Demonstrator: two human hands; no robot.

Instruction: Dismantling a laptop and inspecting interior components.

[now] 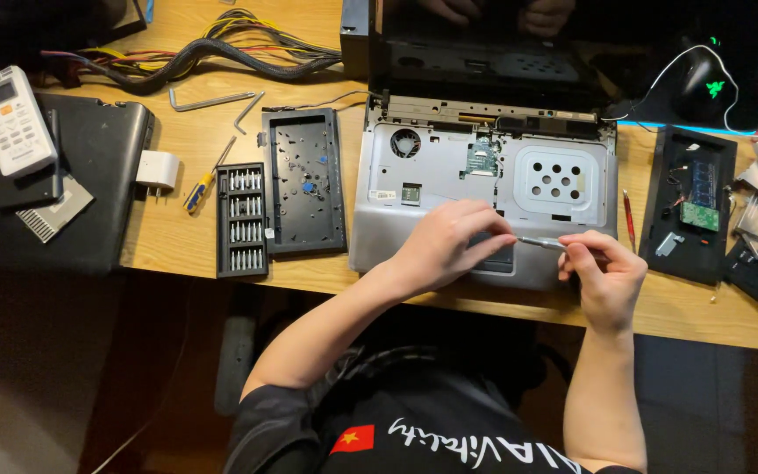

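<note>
A pale wooden bench [186,237] runs across the upper half of the frame, with dark floor below its front edge. At centre sits a silver, partly dismantled laptop base [484,189] with its keyboard removed: a small round fan opening shows at its upper left, a green circuit piece in the middle and a perforated round plate to the right, and its dark screen stands open behind.

The left hand [445,246] rests on the laptop's front edge near the touchpad, fingers curled and pinching one end of a thin silver metal tool [541,241]. The right hand [603,272], at centre right, pinches the tool's other end between thumb and fingertips, so the tool lies level between both hands just above the palm rest.

Left of the laptop lie a black plastic tray with scattered small screws [304,180] and a black case of silver screwdriver bits [243,219], with a blue and yellow screwdriver [199,189] beside it. A white remote control [12,118] lies on a black flat device [54,184] at upper left. A bundle of coloured cables [212,48] crosses the top. At right, a black panel holding a green circuit board [690,206] lies by a red pen [629,219].
</note>
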